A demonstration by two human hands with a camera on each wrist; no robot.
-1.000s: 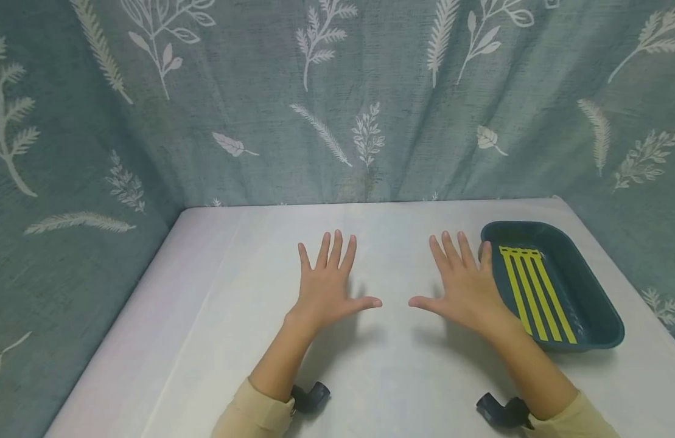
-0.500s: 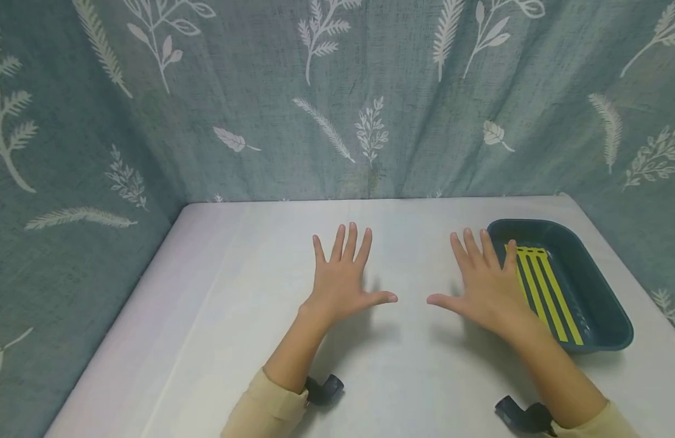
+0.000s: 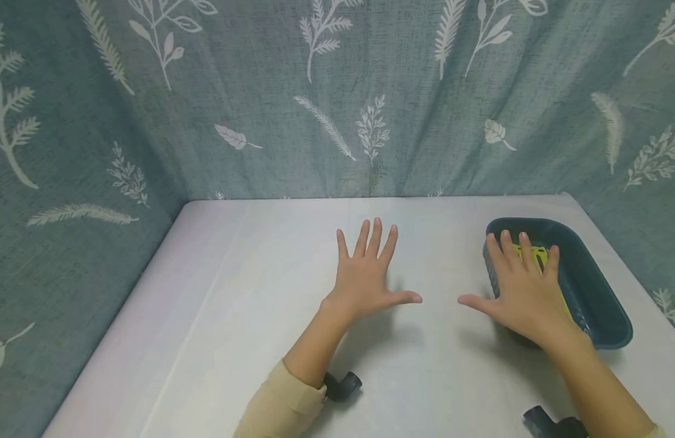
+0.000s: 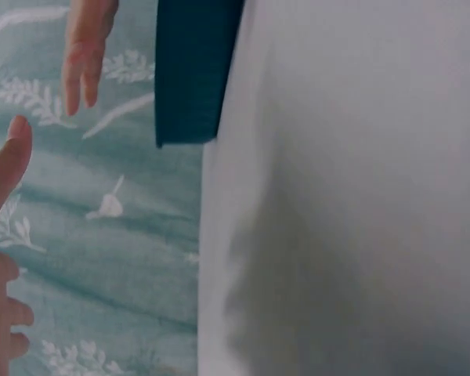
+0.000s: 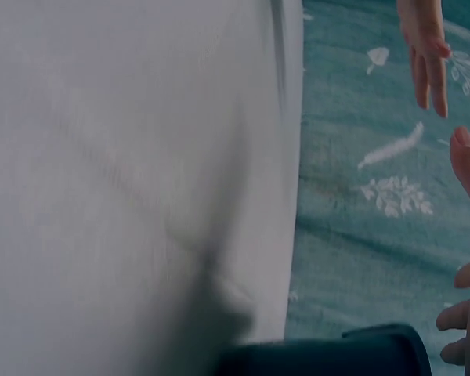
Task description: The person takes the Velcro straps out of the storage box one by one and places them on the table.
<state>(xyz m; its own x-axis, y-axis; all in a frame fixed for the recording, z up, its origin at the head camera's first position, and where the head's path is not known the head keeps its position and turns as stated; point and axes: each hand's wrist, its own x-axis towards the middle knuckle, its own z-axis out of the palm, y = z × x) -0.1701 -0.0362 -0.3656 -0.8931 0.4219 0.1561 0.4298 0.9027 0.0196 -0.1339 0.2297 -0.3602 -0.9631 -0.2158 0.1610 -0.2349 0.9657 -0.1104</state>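
Observation:
Fingers spread, my left hand (image 3: 364, 280) hovers over the middle of the white table and holds nothing. My right hand (image 3: 526, 292) is spread as well, in front of the left part of a dark green tray (image 3: 602, 304) in the head view, and it holds nothing. Yellow slotted strips (image 3: 540, 255) lie in the tray, mostly hidden behind the right hand. The left wrist view shows the tray's side (image 4: 192, 70) near the table edge. At the bottom of the right wrist view, the tray's rim (image 5: 329, 356) appears.
A white cloth covers the table (image 3: 249, 292). Green curtains (image 3: 260, 121) with white leaf prints rise behind it and on both sides. Dark wrist-camera mounts (image 3: 342, 386) stick out beneath both forearms.
Both hands have moved to the right with fingers still spread. The right hand now covers more of the yellow strips, and the tray appears slightly shifted with the head view.

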